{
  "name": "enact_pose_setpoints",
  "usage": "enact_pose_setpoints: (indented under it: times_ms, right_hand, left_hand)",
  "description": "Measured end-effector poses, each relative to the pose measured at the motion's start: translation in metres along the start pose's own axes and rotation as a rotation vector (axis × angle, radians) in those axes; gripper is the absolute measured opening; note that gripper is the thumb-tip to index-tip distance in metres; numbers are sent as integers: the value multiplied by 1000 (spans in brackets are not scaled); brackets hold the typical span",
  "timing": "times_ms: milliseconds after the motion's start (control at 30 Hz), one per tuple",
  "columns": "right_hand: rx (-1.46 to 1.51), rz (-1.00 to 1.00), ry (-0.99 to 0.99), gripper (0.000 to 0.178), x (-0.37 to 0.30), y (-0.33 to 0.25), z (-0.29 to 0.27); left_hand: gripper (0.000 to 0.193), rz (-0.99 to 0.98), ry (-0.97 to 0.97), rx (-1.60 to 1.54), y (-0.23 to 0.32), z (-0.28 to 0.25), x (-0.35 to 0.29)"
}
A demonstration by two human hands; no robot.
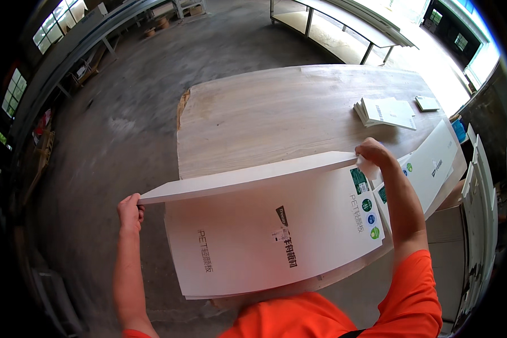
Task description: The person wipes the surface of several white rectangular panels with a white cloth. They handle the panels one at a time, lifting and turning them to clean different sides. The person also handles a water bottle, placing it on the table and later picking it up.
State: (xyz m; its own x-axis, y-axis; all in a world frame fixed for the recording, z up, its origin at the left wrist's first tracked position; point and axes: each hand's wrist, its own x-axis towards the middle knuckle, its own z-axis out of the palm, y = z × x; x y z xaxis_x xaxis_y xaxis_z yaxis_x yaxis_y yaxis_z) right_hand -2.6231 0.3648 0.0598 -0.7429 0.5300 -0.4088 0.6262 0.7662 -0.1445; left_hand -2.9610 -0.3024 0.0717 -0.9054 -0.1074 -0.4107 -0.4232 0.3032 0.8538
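While both hands grip it, one long white panel (248, 177) is held edge-on above a stack of white printed sheets (265, 242), spanning from the left hand across to the right. Left hand (130, 211): fingers curled shut around the panel's left end, thumb on top, forearm rising straight from the lower edge. Right hand (373, 152): closed on the panel's right end, pinching it at the top corner; the arm, in an orange sleeve (414, 293), runs up from the lower right with the wrist bent inward.

Count: one panel in hand; beneath it the stack, whose sheet count cannot be told, lying at the near edge of a large wooden table (276, 112). A second white printed board (434, 163) lies just right of the stack. Farther right on the table: one small pile of white leaflets (386, 111) and one small separate card (427, 103), well apart from the hands. Concrete floor (129, 107) surrounds the table.
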Motion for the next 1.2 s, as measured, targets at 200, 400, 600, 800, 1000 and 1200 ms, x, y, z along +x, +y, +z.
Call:
enact_pose_setpoints:
  times_ms: [200,400,600,800,1000,1200]
  right_hand:
    - [-208,-185,129,26,88,21,-16]
    - [585,292,510,50,138,-30,-12]
    - [952,168,330,46,107,-75,39]
    - [711,-245,165,50,-8,-168,113]
    - [113,-625,83,86,2,-295,185]
    - [60,-882,126,99,-2,-498,222]
  left_hand:
    - [29,-35,19,-5,29,38,58]
    - [45,78,23,187,53,87,148]
    - [38,310,47,179,6,103,114]
    - [23,398,-61,337,-150,17,-42]
    - [39,544,0,645,-241,-26,-194]
    - [32,694,118,633,-263,-19,-193]
